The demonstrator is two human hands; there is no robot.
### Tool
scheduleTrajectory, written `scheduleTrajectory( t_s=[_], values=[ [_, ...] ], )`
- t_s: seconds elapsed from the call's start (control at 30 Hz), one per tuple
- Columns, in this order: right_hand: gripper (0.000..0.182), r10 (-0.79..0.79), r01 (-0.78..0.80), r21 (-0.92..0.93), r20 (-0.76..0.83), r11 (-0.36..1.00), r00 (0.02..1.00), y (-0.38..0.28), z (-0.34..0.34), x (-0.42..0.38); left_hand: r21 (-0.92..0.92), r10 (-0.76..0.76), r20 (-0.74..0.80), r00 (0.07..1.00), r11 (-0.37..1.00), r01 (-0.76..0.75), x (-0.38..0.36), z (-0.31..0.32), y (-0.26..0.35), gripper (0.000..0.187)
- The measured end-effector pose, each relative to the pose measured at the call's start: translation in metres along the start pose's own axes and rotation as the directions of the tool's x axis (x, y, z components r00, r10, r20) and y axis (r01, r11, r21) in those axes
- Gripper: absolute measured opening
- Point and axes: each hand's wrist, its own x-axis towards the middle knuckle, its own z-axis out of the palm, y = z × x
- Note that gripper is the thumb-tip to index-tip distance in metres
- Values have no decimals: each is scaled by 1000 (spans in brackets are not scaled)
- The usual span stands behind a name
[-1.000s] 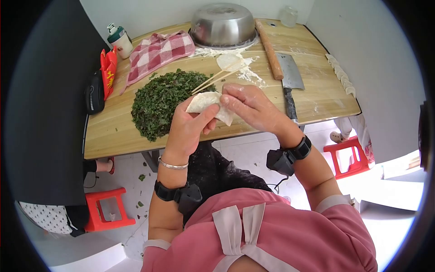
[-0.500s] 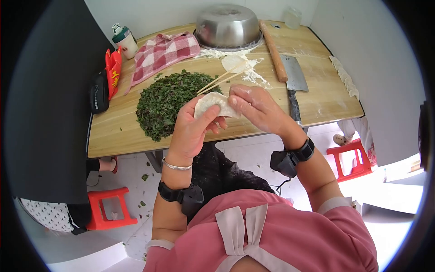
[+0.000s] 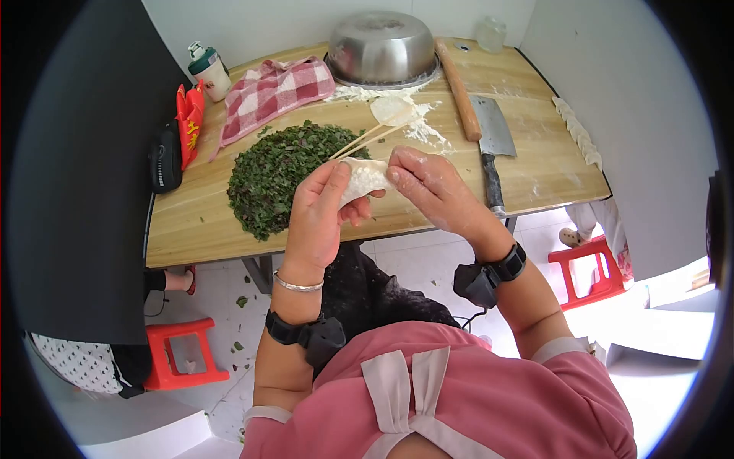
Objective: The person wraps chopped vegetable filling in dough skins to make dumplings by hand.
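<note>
A folded white dumpling [image 3: 364, 180] is held up between both hands, just above the table's near edge. My left hand [image 3: 319, 205] is closed on its left end, thumb on top and fingers beneath. My right hand [image 3: 433, 186] pinches its right end, flour on the fingers. Behind the hands lies a heap of chopped green leaves [image 3: 267, 180]. Two chopsticks [image 3: 373, 140] rest across its right side, their far ends over a round dough wrapper [image 3: 391, 112] in scattered flour.
A cleaver [image 3: 494, 138] and a rolling pin [image 3: 459, 92] lie on the right, with a row of dumplings [image 3: 575, 131] along the right edge. An upturned steel basin [image 3: 382, 50], a checked cloth [image 3: 275, 92] and a bottle [image 3: 209, 73] stand or lie at the back. Red stools [image 3: 183, 353] flank the table.
The dumpling has tilted, and its open-faced curve is now turned so less of it shows. My left thumb has moved from its middle up to its left end.
</note>
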Motion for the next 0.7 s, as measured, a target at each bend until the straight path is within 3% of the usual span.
scheduleTrajectory(
  t_s=[0.13, 0.2, 0.4, 0.53, 0.6, 0.63, 0.7],
  values=[
    [22, 8, -11, -57, -44, 998, 999, 2, 2, -2, 172, 30, 1, 1000, 985, -30, -6, 12, 0, 18],
    [24, 18, -23, -44, -106, 999, 994, 4, 3, -3, 548, 293, 4, 956, 799, -248, -2, 12, -13, 25],
    [22, 128, -132, -32, -119, 991, 985, -2, 2, -8, 629, 261, -22, 965, 754, -190, -4, 22, -4, 25],
    [19, 76, -79, -19, -141, 997, 987, 3, 10, -12, 627, 274, -32, 961, 754, -194, -2, 20, -6, 25],
    [19, 84, -88, -14, -165, 996, 983, 3, 12, -14, 664, 417, -47, 908, 692, -283, 0, 19, -11, 26],
    [19, 86, -89, -13, -166, 996, 982, 3, 11, -15, 665, 416, -47, 908, 692, -282, -1, 19, -10, 26],
    [23, 169, -181, -133, -96, 975, 981, 2, 10, -16, 657, 384, -67, 921, 712, -249, -4, 21, -5, 27]
  ],
)
